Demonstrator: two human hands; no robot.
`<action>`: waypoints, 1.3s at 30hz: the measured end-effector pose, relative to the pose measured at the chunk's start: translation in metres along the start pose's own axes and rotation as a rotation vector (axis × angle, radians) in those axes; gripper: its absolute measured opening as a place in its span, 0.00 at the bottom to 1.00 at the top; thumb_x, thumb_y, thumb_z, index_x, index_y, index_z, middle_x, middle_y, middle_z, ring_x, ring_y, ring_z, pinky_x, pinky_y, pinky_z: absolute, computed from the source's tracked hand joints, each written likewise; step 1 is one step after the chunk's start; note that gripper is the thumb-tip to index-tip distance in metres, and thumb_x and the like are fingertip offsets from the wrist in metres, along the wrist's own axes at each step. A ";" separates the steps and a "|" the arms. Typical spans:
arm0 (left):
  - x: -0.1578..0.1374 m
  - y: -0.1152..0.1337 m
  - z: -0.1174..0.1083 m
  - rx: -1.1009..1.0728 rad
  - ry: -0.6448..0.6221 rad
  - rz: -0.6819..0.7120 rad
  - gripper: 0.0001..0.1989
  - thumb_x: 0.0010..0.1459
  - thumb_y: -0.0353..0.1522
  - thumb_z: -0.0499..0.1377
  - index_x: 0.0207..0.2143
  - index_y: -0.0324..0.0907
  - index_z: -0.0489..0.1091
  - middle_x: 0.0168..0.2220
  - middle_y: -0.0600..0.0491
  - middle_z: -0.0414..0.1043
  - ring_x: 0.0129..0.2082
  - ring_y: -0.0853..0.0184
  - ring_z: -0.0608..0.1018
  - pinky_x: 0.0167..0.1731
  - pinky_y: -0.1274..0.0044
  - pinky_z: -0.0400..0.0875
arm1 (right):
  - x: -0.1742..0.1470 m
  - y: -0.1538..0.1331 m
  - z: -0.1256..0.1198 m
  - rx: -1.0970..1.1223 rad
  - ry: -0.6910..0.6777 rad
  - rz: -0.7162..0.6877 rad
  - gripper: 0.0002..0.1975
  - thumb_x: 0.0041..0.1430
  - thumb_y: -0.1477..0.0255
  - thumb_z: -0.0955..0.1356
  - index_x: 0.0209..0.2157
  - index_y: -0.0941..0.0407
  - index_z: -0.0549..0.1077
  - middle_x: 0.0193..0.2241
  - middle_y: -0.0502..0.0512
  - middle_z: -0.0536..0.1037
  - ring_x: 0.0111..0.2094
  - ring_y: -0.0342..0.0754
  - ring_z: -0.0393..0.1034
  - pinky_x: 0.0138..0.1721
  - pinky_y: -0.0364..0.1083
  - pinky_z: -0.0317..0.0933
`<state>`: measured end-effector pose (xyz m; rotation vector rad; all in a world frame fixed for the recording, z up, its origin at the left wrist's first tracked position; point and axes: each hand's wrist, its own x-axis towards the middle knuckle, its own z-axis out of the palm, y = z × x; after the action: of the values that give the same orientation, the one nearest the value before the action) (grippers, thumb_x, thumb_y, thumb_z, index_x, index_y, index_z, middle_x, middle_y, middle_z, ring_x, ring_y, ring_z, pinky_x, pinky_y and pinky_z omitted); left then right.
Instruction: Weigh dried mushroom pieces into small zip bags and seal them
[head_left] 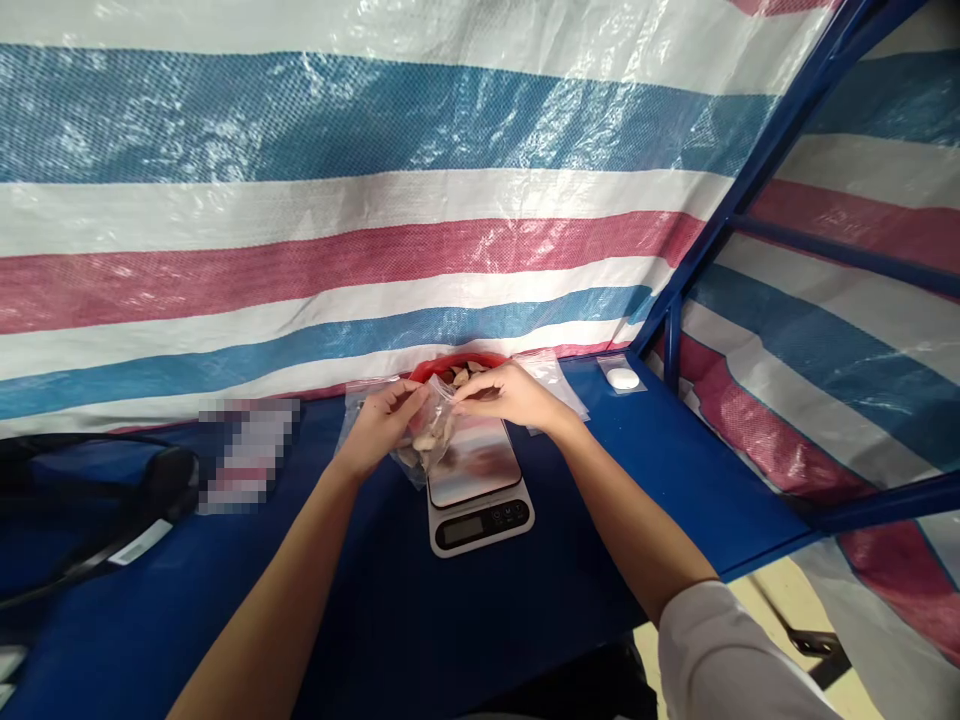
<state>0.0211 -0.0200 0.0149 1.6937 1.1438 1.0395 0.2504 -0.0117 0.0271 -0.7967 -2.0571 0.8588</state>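
Both my hands grip the top of a clear plastic zip bag point(436, 425) with several pale, beige pieces inside. My left hand point(382, 425) pinches its left upper edge between thumb and fingers. On the other side, my right hand point(502, 393) pinches the right upper edge. The bag hangs over the left part of a white kitchen scale point(480, 515), which has a shiny plate and a dark display panel. Behind the hands stands a red bowl point(484, 358) holding similar beige and dark pieces, partly hidden by my fingers.
Clear empty bags point(551, 375) lie right of the bowl. A white rounded object point(622, 379) rests at the back right of the blue table point(600, 440). Black cables or straps point(161, 490) lie at left. Striped sheeting point(337, 240) and blue frame bars point(720, 220) enclose the table.
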 end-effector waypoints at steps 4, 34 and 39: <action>0.000 0.005 0.011 0.088 0.079 0.025 0.19 0.62 0.48 0.58 0.34 0.42 0.73 0.30 0.53 0.76 0.29 0.65 0.77 0.32 0.74 0.74 | -0.006 -0.002 0.000 0.039 -0.020 0.046 0.09 0.58 0.66 0.74 0.39 0.55 0.84 0.37 0.53 0.84 0.41 0.50 0.76 0.46 0.48 0.69; -0.048 -0.042 0.027 0.570 0.047 0.458 0.22 0.67 0.41 0.56 0.59 0.44 0.70 0.60 0.43 0.72 0.61 0.54 0.73 0.62 0.59 0.66 | -0.074 0.058 0.006 0.491 0.298 0.582 0.20 0.41 0.59 0.79 0.35 0.57 0.81 0.27 0.52 0.81 0.28 0.46 0.76 0.27 0.44 0.75; -0.052 -0.042 0.021 0.522 0.155 0.450 0.20 0.67 0.40 0.56 0.57 0.44 0.72 0.60 0.43 0.72 0.61 0.55 0.73 0.63 0.59 0.65 | -0.078 0.059 -0.004 0.429 0.315 0.565 0.22 0.46 0.58 0.78 0.41 0.57 0.81 0.35 0.55 0.83 0.36 0.51 0.79 0.32 0.46 0.76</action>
<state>0.0161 -0.0625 -0.0403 2.3974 1.2358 1.2297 0.3090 -0.0355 -0.0477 -1.1954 -1.3149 1.3267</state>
